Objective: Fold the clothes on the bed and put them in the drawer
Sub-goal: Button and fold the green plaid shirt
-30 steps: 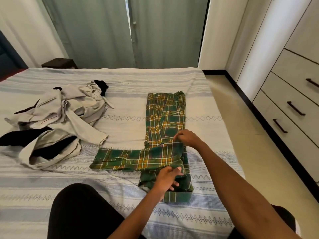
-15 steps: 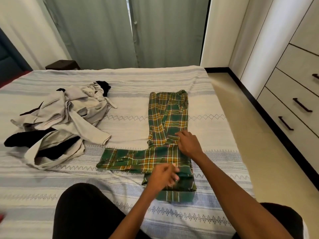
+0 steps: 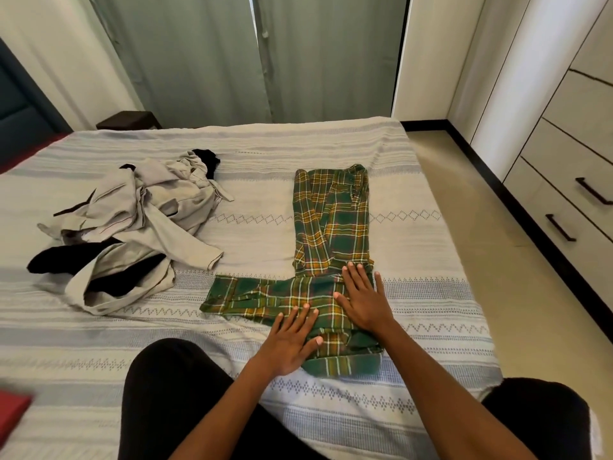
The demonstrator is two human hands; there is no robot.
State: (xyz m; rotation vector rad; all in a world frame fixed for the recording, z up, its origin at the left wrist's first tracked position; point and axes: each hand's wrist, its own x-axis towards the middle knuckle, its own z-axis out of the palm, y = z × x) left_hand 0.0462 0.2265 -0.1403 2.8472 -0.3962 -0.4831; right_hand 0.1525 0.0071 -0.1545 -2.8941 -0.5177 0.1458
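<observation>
striped bed [image 3: 298, 386] fills our view, drawers [image 3: 564, 207] at three o'clock. grey and black clothes [image 3: 132, 227] lie heaped at ten o'clock. green plaid shirt [image 3: 331, 234] lies centre, our left hand [image 3: 292, 340] and right hand [image 3: 365, 300] pressing it, fingers flat and released.

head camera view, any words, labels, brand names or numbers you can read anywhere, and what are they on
None: no readable text shows in this view.
Green plaid shirt: pattern only, no tag or print showing.
Pile of beige and black clothes: no lettering showing.
Drawers: plain fronts with dark handles, no labels.
Red thing at the lower left edge: blurred and cut off, nothing legible.
</observation>
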